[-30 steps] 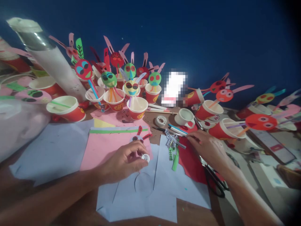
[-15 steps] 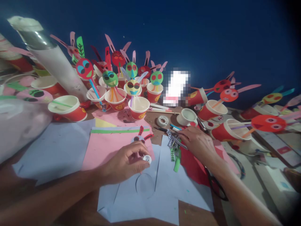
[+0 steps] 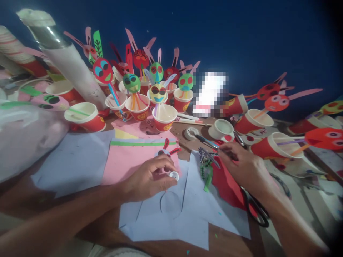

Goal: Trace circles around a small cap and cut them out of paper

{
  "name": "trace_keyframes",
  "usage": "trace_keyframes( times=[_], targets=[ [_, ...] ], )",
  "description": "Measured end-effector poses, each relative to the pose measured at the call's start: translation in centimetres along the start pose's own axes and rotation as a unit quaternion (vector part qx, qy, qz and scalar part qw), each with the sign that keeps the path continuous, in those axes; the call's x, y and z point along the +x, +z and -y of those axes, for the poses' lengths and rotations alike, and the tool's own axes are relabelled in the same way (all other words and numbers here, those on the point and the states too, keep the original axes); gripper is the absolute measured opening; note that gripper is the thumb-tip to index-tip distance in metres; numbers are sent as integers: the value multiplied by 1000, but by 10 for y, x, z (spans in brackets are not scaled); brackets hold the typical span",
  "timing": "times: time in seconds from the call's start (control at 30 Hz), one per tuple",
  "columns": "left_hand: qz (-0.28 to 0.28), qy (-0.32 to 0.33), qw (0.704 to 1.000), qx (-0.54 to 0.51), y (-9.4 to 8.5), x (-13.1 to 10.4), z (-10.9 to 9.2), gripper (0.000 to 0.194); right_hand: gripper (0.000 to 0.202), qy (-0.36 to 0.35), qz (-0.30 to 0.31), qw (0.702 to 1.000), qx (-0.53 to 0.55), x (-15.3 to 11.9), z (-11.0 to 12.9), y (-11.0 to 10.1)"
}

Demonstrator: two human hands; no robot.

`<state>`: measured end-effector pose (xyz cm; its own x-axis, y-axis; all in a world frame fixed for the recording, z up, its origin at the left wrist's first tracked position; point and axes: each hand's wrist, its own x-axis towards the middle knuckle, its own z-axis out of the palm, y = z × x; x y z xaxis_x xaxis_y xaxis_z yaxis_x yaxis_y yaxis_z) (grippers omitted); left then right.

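My left hand (image 3: 151, 175) pinches a small white round cap-like piece (image 3: 174, 176) between thumb and fingers, above the blue paper (image 3: 163, 232). A circle outline (image 3: 170, 204) shows on that paper below it. My right hand (image 3: 242, 164) grips a dark pen (image 3: 205, 141), whose far end points left toward a white tape roll (image 3: 191, 133). Below the right fingers lie patterned black-and-white strips and green paper strips (image 3: 207, 180), with red paper (image 3: 227, 182) under the wrist. Behind the left hand is a small paper face with red ears (image 3: 166, 147), partly hidden.
Paper cups (image 3: 164, 117) with paper faces on straws stand along the blue wall (image 3: 241, 35). Pink paper (image 3: 134, 160) lies left of centre. A tilted bottle (image 3: 72, 71) and a plastic bag (image 3: 29, 142) are at left. Black scissor handles (image 3: 257, 210) lie at right.
My right hand has lifted slightly and now has the pen in its fingers. My left hand still holds the white cap-like piece. The view has shifted a little.
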<state>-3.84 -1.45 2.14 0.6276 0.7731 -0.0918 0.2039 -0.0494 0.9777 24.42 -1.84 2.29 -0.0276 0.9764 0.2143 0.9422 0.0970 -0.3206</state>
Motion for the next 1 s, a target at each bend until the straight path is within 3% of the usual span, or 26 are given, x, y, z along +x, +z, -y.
trace_keyframes(
  times=[0.1,0.27,0.6,0.67,0.77,0.87,1.0],
  targets=[
    [-9,-1,1000,24,0,0,-2,11,13,86,-34,983,157,-8,13,-17],
    [-21,-24,999,40,-1,-1,0,12,10,171,-107,924,324,-12,30,-30],
    [-13,-33,999,12,-1,0,6,13,13,126,-224,886,386,-14,22,-33],
    [-10,-33,999,14,-1,1,6,13,15,94,-198,905,364,-20,23,-36],
    [-5,-36,999,23,-2,2,5,13,10,-37,-68,963,259,-31,28,-39],
    [-1,-45,999,25,-1,2,4,15,13,-198,31,956,213,-34,35,-39],
    [-4,-73,997,13,-1,1,3,21,12,-242,70,950,186,-31,43,-32]
  ],
)
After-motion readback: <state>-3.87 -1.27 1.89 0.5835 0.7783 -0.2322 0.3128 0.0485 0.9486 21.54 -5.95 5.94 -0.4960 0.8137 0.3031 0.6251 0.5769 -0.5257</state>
